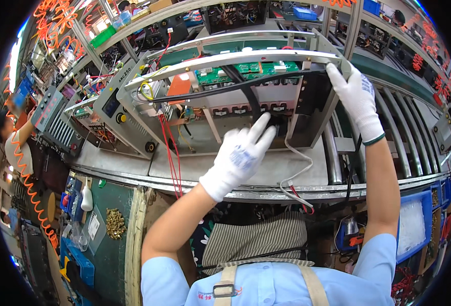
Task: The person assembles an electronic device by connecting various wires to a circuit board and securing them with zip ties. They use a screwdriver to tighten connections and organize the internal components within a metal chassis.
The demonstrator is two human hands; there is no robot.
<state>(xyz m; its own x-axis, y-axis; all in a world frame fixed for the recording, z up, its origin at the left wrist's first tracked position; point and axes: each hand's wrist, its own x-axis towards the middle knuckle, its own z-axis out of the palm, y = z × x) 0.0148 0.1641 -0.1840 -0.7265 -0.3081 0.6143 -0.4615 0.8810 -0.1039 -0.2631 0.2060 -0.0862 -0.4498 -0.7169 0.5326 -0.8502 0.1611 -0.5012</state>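
Note:
An open metal machine chassis (184,61) stands on the line in front of me, with a green circuit board (235,74) inside. Across its front runs a thick black cable (220,92), and another stretch drops down inside. My left hand (241,158), in a white glove, has its index and middle fingers stretched toward the lower end of that drop; whether they touch it I cannot tell. At the chassis's upper right corner, my gloved right hand (357,97) grips the frame. Red wires (172,153) and a white-grey cable (302,158) hang over the front.
Metal rollers (394,127) lie to the right. Another unit with a front panel (116,107) stands at left, beyond it a grey-cased machine (54,115) and a co-worker's arm (25,130). Brass-coloured fasteners (116,223) lie on the green bench (116,260). A blue bin (414,229) is near my right elbow.

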